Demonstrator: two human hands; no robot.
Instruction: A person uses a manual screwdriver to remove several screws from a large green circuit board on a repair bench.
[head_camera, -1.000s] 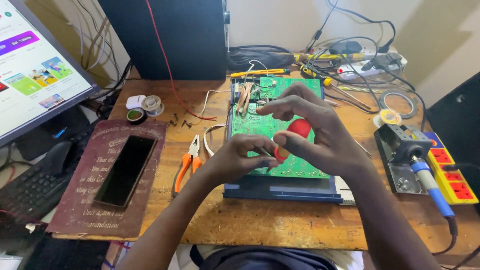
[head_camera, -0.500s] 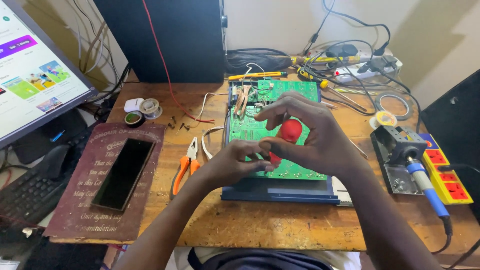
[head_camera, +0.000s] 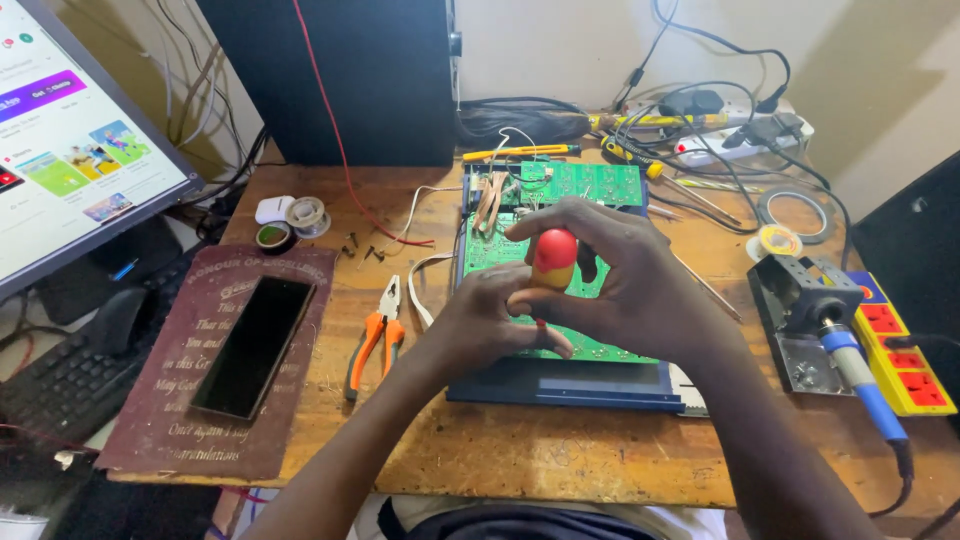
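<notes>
Both my hands meet over a green circuit board (head_camera: 580, 185) that lies on a dark blue case (head_camera: 560, 380) in the middle of the wooden desk. My right hand (head_camera: 630, 285) wraps around a small tool with a red and yellow handle (head_camera: 553, 258), its rounded red end up. My left hand (head_camera: 490, 320) pinches the lower part of that same handle from the left. The tool's tip is hidden behind my fingers.
Orange-handled pliers (head_camera: 372, 340) lie left of the board. A black phone (head_camera: 254, 345) rests on a maroon plaque (head_camera: 170, 400). A soldering iron in its stand (head_camera: 835, 335) and a yellow-red power strip (head_camera: 900, 345) sit at the right. Monitor (head_camera: 70, 150), keyboard (head_camera: 60, 375), solder reels and cables ring the desk.
The red and yellow handle has turned more upright between my hands, and both hands have shifted slightly over the board.
</notes>
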